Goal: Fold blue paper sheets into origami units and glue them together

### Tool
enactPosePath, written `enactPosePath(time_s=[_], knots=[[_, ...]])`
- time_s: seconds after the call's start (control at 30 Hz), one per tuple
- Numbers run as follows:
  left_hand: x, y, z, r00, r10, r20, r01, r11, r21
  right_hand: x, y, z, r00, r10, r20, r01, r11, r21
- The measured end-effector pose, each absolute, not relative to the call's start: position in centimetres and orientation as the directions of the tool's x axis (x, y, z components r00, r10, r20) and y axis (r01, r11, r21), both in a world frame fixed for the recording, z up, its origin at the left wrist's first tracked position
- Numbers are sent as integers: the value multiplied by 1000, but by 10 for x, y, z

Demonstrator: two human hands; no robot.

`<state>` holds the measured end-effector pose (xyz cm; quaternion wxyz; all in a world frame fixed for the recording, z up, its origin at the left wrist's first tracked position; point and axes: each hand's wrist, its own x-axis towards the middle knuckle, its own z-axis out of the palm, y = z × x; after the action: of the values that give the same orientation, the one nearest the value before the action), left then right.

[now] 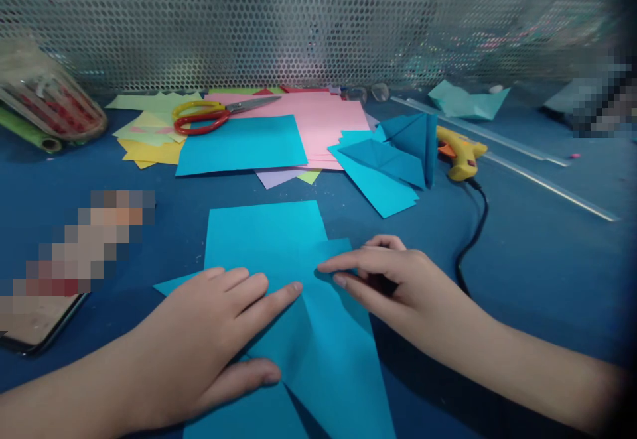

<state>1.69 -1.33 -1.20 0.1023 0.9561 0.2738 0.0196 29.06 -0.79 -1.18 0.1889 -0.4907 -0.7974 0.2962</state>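
Note:
A bright blue sheet of paper (343, 359) lies in front of me, with creases and a folded part running toward the near edge. My left hand (213, 333) lies palm down on it, index finger stretched out and pressing near the middle, thumb apart lower down. From the right, my right hand (393, 273) touches the paper, index fingertip and thumb tip resting close together on its surface by the right edge. Both tips show on top, with a small gap between them. Another blue sheet (263, 233) reaches out beyond the hands, partly covered.
Scissors (204, 121) lie on stacked coloured paper, beside a flat blue sheet (243, 147). Folded blue pieces (398, 154) sit near a yellow glue gun (462, 154) with its black cord. Clear glue sticks (552, 187) lie right; a phone (50, 323) and plastic jar (54, 94) are left.

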Motion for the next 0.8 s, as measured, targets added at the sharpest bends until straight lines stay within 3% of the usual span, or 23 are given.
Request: enactPosePath(time_s=[0.33,0.53,0.7,0.8], knots=[[15,-10,-14,879,477,-12,469,-859,207,294,-7,-16,-436,898,53,650,355,-672],[19,-17,-12,898,439,18,435,-895,98,297,-8,-16,-404,914,42,660,323,-679],[24,-26,-14,896,439,73,437,-899,34,297,-8,-11,-466,883,-58,643,292,-708],[22,-23,-17,883,465,64,466,-885,-7,296,-8,-13,-458,889,-14,629,312,-712]])
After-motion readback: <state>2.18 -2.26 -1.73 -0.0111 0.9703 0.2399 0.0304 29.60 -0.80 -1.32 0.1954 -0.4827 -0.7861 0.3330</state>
